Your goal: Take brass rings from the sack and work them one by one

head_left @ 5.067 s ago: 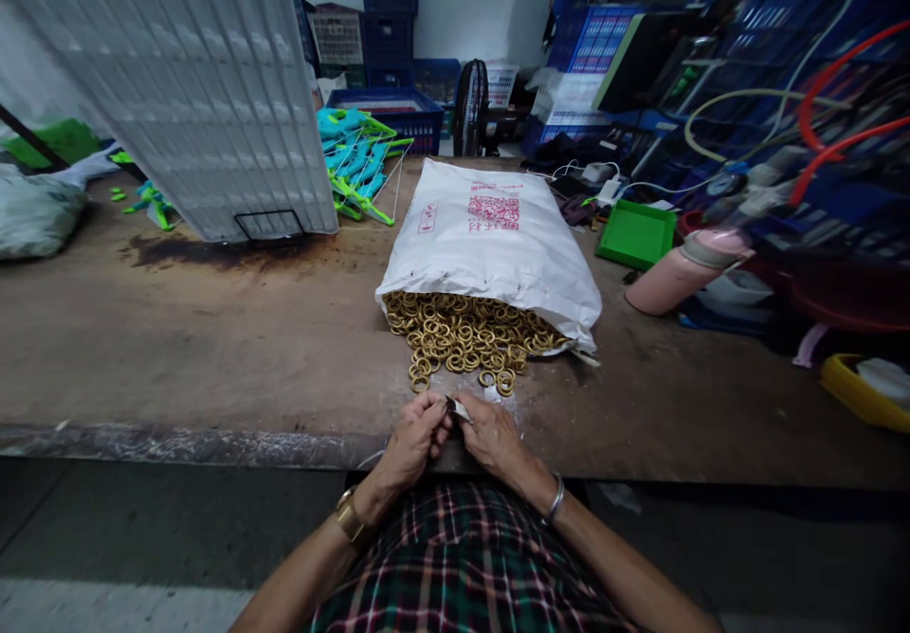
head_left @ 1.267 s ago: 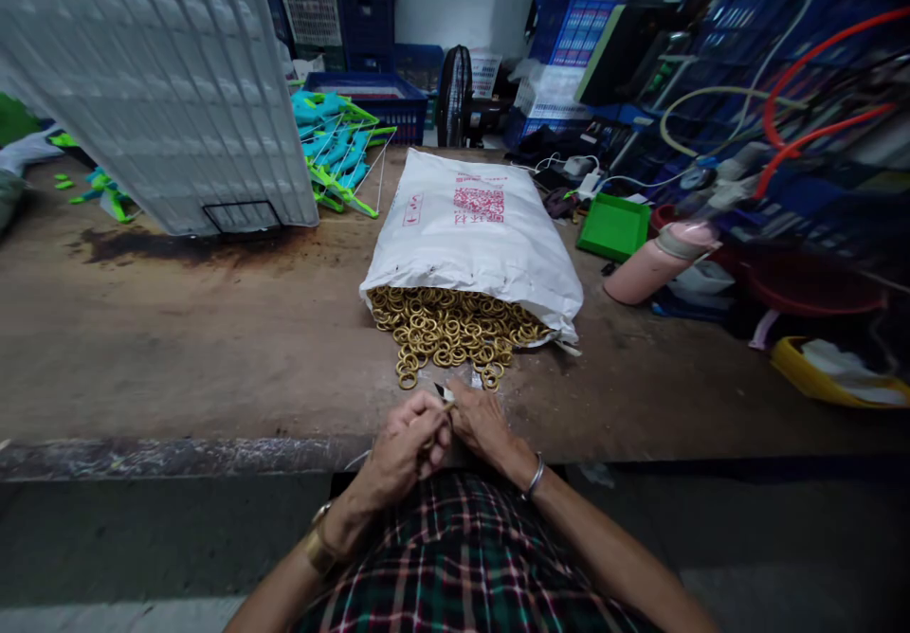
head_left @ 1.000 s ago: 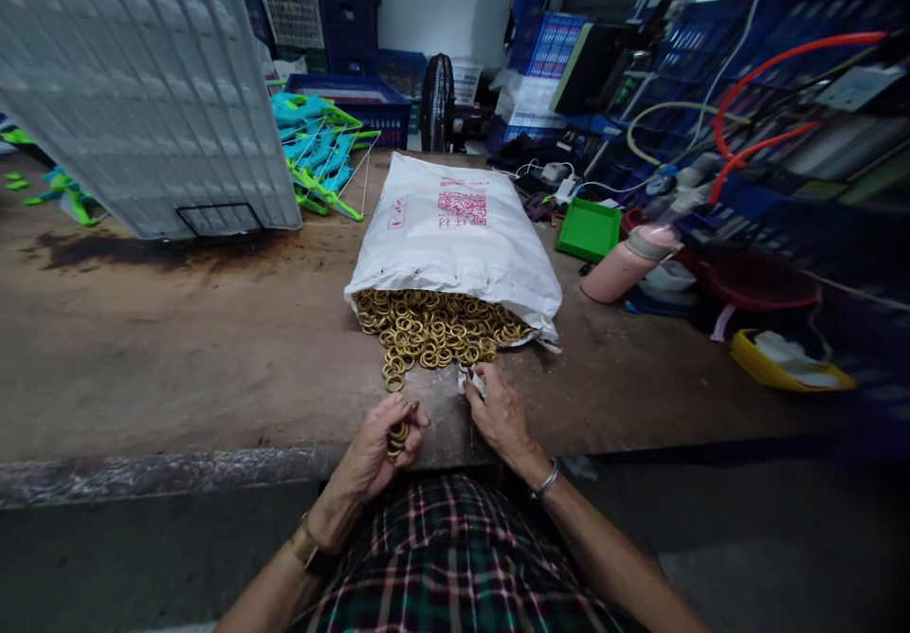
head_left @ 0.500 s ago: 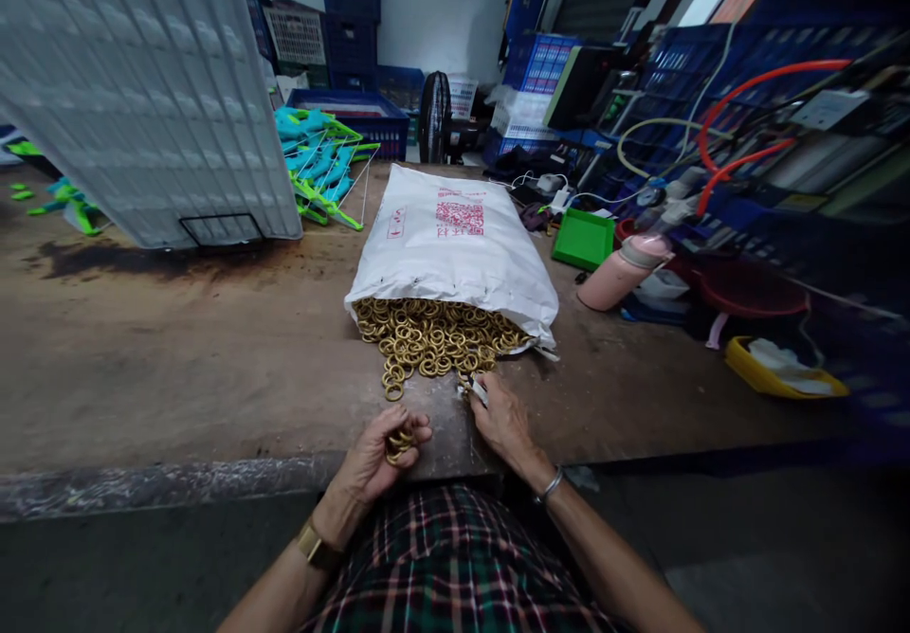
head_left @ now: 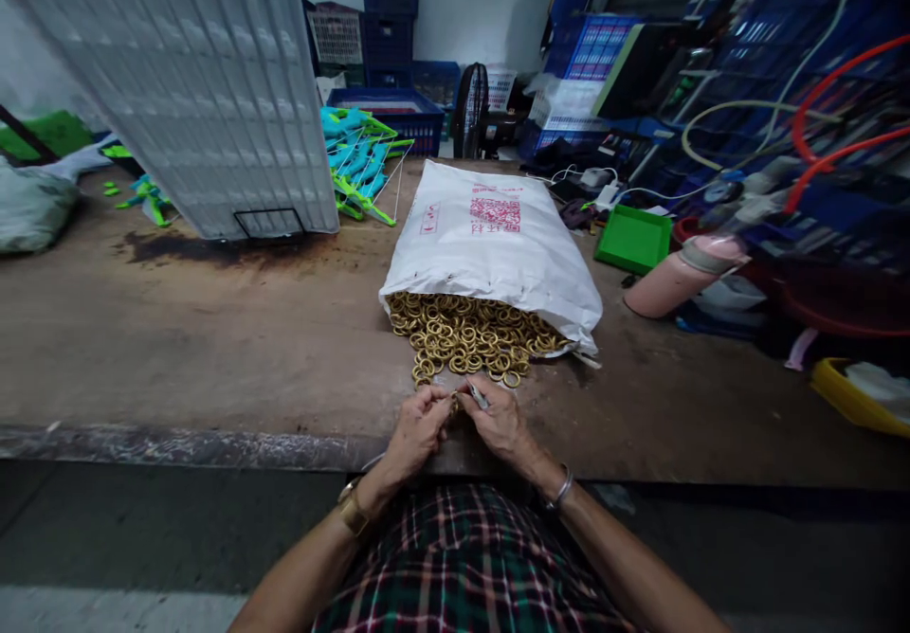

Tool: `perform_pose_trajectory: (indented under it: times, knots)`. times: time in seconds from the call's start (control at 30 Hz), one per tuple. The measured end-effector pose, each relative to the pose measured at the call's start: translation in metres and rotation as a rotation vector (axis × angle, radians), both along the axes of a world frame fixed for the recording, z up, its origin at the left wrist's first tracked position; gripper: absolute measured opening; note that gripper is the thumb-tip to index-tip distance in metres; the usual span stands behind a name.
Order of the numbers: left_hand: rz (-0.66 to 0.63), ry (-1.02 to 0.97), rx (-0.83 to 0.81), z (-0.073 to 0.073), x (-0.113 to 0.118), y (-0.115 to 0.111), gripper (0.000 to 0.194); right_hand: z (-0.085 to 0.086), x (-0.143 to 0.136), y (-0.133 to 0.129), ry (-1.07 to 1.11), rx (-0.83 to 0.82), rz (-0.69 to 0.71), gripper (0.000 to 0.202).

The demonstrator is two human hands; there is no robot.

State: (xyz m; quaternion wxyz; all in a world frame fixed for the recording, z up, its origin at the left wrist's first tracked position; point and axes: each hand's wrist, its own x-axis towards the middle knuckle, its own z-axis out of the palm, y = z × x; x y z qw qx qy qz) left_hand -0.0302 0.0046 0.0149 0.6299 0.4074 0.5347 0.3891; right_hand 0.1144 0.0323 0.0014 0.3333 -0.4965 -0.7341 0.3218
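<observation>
Blue crates point(head_left: 583, 45) and one black fan point(head_left: 471, 112) stand beyond a brown worktop point(head_left: 213, 349), on which one white sack point(head_left: 490, 235) lies flat with its open mouth towards the person. That placing probably lets the gold rings point(head_left: 462, 330) slide out within easy reach, as a loose heap spreads from the mouth onto the wood. Just in front of the sack, at the near edge, the two hands meet, perhaps so that one steadies what the other works on. Fingers of the left hand point(head_left: 418, 432) are pinched together on what looks like a gold ring point(head_left: 455, 403), though it is too small to be sure whether it is just one. Those of the right hand point(head_left: 501, 425) are clamped on one small pale tool point(head_left: 478, 396), its tip angled away from the person; its exact kind cannot be told. Rings in the heap are too many and too tangled to count. Left of the sack come one large ribbed plastic box point(head_left: 242, 112), tilted and taking up much of that side, and a pile of blue and green toys point(head_left: 362, 164), overlapping too much to number. Right of the sack are one green tray point(head_left: 634, 238), one pink bottle point(head_left: 679, 278) leaning over and, farther out, one yellow tray point(head_left: 843, 396).
</observation>
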Motion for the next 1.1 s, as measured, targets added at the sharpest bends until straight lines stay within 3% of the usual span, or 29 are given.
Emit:
perform_pose_trajectory:
  times: [0.17,0.3,0.47,0.77,0.93,1.1]
  knots:
    - [0.036,0.057,0.044,0.000,0.001,0.001,0.029,0.003,-0.008,0.001,0.024,-0.123,-0.042,0.016]
    - [0.083,0.184,0.219,-0.007,0.002,0.001,0.020,0.001,-0.008,0.003,0.055,-0.279,-0.121,0.026]
    - [0.053,0.270,0.362,-0.013,0.002,-0.001,0.021,-0.002,-0.011,0.000,0.187,-0.523,-0.107,0.036]
    - [-0.010,-0.018,-0.031,-0.004,-0.002,0.001,0.026,0.003,-0.014,0.005,0.115,-0.356,-0.099,0.023]
    - [-0.043,-0.110,-0.072,-0.006,-0.001,0.000,0.030,0.010,-0.014,0.003,0.101,-0.342,-0.063,0.020]
    - [-0.035,-0.221,-0.052,-0.008,0.000,-0.003,0.029,0.006,-0.014,0.006,0.132,-0.353,-0.059,0.022]
